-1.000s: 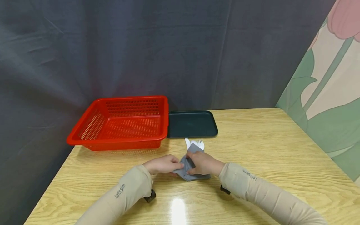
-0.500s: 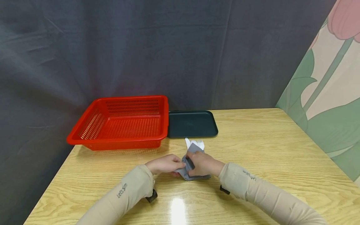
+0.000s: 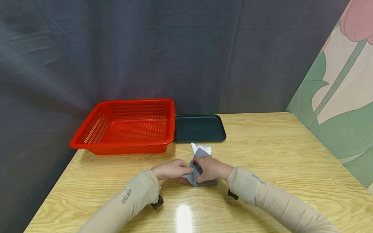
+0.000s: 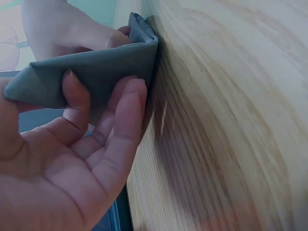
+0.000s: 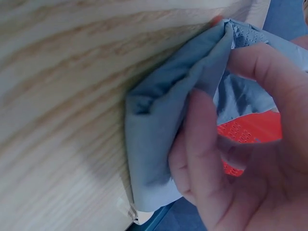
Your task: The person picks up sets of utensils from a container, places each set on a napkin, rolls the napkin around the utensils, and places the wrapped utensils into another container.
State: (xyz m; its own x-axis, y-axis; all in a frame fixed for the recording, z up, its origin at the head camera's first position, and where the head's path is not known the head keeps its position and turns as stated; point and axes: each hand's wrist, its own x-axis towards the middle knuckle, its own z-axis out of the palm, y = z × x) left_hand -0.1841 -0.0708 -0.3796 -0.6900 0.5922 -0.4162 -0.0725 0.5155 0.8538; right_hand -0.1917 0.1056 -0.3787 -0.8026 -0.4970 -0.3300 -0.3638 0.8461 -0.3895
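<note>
A folded grey napkin point(image 3: 203, 153) lies on the table, partly covered by my hands. From its far end poke a white plastic knife point(image 3: 194, 148), a white fork point(image 3: 207, 148) and a rounded white tip between them. My left hand point(image 3: 172, 169) pinches the napkin's left flap, thumb on top. In the left wrist view, curled fingers point(image 4: 77, 96) lie against the raised flap point(image 4: 103, 72). My right hand point(image 3: 212, 169) holds the folded part from the right. Its thumb and fingers bear on the napkin point(image 5: 154, 144) in the right wrist view. The cutlery handles are hidden.
A red perforated basket point(image 3: 134, 149) stands at the back left. Beside it, against the dark curtain point(image 3: 163, 58), lies a dark green tray point(image 3: 199, 128). The wooden table point(image 3: 268, 155) extends to the right, up to a wall with a flower picture.
My left hand has shifted slightly right, bringing the napkin's left flap closer to the right hand. The right hand stays nearly in place, its thumb moved slightly. Basket, tray and cutlery have not moved.
</note>
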